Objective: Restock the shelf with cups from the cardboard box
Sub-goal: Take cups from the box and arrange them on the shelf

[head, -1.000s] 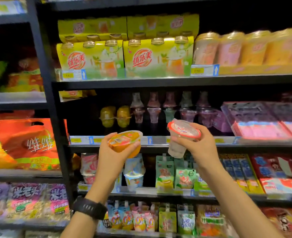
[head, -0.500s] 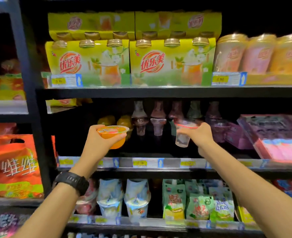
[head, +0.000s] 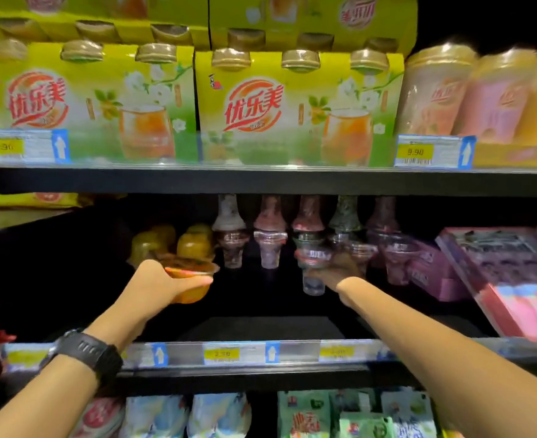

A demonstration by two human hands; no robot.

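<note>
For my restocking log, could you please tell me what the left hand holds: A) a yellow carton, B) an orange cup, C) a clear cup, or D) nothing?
B: the left hand, past the watch, holds the orange cup; the clear cup is in the right hand.

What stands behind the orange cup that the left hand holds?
Yellow-orange cups stand at the dark back of the shelf. The orange cup and the left hand cover their lower parts, so their number is unclear.
</note>
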